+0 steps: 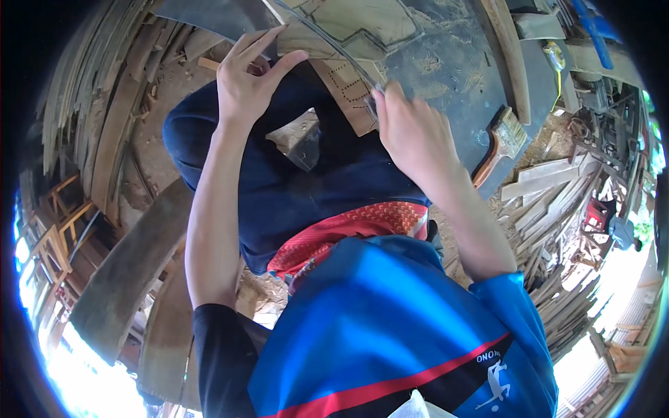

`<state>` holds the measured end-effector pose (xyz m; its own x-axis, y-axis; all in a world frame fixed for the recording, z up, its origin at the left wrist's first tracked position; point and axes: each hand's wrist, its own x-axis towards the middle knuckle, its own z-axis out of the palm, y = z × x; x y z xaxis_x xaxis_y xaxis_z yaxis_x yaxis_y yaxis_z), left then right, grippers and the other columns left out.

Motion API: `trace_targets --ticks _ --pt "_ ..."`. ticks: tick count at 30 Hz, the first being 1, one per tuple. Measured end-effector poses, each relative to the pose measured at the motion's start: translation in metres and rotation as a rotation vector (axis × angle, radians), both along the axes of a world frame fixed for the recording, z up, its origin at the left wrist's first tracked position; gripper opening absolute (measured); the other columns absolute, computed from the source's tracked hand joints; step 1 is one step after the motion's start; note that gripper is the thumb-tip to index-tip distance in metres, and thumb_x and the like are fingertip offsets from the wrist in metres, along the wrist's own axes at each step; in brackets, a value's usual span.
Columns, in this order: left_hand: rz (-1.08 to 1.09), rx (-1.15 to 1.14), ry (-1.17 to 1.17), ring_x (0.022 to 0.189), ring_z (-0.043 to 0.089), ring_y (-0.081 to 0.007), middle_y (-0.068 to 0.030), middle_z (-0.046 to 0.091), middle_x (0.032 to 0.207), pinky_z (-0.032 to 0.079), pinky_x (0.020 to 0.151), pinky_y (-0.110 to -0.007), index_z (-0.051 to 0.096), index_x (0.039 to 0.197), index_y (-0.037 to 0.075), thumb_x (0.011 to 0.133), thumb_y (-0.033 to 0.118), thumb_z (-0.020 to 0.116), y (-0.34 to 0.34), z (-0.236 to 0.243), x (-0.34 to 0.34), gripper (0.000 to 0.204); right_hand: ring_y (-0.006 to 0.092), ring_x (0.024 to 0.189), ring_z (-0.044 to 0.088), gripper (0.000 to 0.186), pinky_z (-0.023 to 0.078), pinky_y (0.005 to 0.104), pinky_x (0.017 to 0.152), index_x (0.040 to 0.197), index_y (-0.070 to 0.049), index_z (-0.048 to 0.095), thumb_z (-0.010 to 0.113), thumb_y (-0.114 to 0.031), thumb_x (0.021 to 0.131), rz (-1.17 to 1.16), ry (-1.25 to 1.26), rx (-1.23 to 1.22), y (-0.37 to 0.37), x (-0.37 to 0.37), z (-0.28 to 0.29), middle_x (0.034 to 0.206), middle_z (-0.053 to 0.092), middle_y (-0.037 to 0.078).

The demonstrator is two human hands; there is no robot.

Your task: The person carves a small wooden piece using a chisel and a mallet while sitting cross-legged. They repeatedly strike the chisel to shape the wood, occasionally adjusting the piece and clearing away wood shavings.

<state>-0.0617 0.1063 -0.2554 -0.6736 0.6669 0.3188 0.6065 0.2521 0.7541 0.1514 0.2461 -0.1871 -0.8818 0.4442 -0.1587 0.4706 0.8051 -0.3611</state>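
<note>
My right hand (411, 132) is closed around the lower end of a long, thin grey tool or strip (341, 52), which slants up across the work. My left hand (247, 80) has its thumb and forefingers apart, tips near that strip and the board edge, the other fingers curled. Beneath the strip lie a light wooden board (334, 83) with dark dotted outlines and a grey-brown piece (369, 21) with an angular outline. These rest by my lap on a dusty dark work surface (456, 76). Whether the left fingertips touch anything is hard to tell.
On the right are a brush (507, 139), a yellow tape measure (555, 63), a wooden bar (512, 56), blue rods (592, 31) and scrap-wood piles (550, 195); farther back, apparently a bent-over person (620, 230). Planks (118, 125), wooden frames (63, 223) and curved boards (125, 272) fill the left.
</note>
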Motion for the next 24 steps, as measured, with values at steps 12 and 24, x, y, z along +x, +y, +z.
trace_targets --ticks 12,24 --pt "-0.005 -0.062 -0.006 0.061 0.061 -0.0103 -0.0025 0.073 0.114 0.052 0.059 -0.026 0.076 0.120 0.009 0.077 0.045 0.088 -0.002 0.005 0.005 0.057 0.0429 0.063 0.069 0.032 0.056 0.0518 0.054 0.097 -0.001 0.055 0.046 -0.029 0.108 -0.033 -0.125 0.018 -0.004 0.028 0.004 0.063 0.066 0.022" --pt "0.030 -0.063 0.096 0.063 0.064 -0.0152 -0.0049 0.074 0.116 0.055 0.064 -0.030 0.078 0.115 0.012 0.075 0.053 0.086 -0.003 -0.004 0.004 0.058 0.0443 0.064 0.068 0.032 0.056 0.0553 0.058 0.096 -0.002 0.057 0.045 -0.029 0.108 -0.083 -0.214 -0.009 -0.009 0.050 0.012 0.064 0.065 0.023"
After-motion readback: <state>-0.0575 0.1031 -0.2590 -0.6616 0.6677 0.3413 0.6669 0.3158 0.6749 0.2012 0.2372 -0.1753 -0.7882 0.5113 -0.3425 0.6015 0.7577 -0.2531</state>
